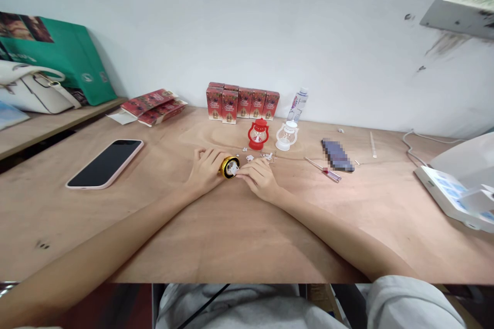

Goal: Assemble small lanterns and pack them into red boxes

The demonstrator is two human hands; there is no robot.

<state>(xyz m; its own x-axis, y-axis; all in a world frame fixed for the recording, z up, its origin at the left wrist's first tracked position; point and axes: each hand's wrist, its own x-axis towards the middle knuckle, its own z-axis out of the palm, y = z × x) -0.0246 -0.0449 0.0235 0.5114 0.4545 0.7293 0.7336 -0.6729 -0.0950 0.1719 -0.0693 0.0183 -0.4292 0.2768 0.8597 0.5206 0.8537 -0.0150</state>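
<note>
Though small — gold piece (228, 167) (round) in left hand (207, 167)

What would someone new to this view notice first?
Probably the bright red lantern, standing mid-table beside a white one, with a row of red boxes behind against the wall. Next, the gold-rimmed round piece between the left hand and right hand, just in front of the lanterns.

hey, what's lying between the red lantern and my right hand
Small white pieces lie between the red lantern and your right hand, as the head view shows.
</note>
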